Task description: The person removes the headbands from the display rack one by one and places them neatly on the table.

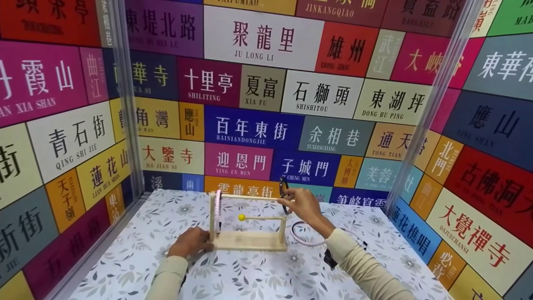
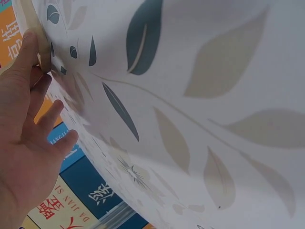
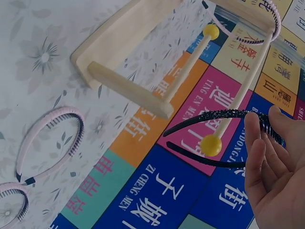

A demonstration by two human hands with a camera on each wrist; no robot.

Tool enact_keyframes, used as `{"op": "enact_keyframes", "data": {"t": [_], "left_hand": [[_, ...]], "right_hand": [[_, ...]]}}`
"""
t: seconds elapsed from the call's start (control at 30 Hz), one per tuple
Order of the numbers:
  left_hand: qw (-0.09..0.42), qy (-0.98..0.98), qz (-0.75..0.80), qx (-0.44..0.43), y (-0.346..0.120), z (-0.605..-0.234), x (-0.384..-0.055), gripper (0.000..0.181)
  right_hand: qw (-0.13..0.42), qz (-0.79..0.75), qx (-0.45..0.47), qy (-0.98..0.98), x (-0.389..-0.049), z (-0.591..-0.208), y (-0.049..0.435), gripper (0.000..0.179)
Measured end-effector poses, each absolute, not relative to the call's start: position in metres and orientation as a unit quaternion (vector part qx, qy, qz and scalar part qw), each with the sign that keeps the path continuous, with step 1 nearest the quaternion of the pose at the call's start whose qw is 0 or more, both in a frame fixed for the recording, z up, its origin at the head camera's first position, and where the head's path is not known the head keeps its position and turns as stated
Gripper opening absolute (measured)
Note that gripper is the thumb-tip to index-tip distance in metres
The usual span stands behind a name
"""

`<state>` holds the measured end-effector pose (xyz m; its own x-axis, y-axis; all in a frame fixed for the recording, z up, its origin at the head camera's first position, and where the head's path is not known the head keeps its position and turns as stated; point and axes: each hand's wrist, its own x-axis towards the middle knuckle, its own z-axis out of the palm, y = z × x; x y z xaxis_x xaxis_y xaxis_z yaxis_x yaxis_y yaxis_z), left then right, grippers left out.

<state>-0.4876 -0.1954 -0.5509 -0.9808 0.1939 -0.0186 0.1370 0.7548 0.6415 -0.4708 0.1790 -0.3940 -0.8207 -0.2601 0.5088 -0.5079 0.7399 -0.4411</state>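
Note:
My right hand (image 1: 304, 204) pinches a black toothed headband (image 3: 209, 116) at its curved middle. The headband's two ends point away from the fingers, and the yellow ball (image 3: 211, 145) tipping the upper rod shows between them. This rod belongs to a light wooden stand (image 1: 250, 241) on the table. A pink headband (image 1: 218, 208) hangs on the upper rod near the left upright. The shorter, lower rod ends in another yellow ball (image 3: 210, 32). Thumb and fingers of my left hand (image 1: 189, 241) grip the stand's left end, low by the base.
To the right of the stand, a pink headband (image 3: 29, 136) lies on the table, with a second pink one (image 3: 24, 210) beside it. A leaf-patterned cloth covers the table (image 1: 137, 250). Colourful sign-printed walls (image 1: 254, 129) stand behind and at both sides.

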Motion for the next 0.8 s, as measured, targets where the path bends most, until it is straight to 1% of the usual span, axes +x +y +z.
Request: {"op": "enact_keyframes", "data": {"t": [0.27, 0.4, 0.63, 0.8], "left_hand": [[0.036, 0.942, 0.326, 0.077, -0.196, -0.553, -0.486, 0.037], [0.025, 0.944, 0.317, 0.083, -0.195, -0.552, -0.483, 0.036], [0.022, 0.944, 0.315, 0.094, -0.193, -0.549, -0.482, 0.033], [0.026, 0.944, 0.317, 0.087, -0.193, -0.550, -0.484, 0.034]], "right_hand": [[0.219, 0.277, 0.198, -0.914, -0.469, -0.402, 0.202, 0.034], [0.221, 0.267, 0.193, -0.918, -0.465, -0.407, 0.213, 0.033], [0.206, 0.237, 0.177, -0.933, -0.455, -0.422, 0.236, 0.031], [0.190, 0.215, 0.184, -0.940, -0.445, -0.440, 0.249, 0.030]]}}
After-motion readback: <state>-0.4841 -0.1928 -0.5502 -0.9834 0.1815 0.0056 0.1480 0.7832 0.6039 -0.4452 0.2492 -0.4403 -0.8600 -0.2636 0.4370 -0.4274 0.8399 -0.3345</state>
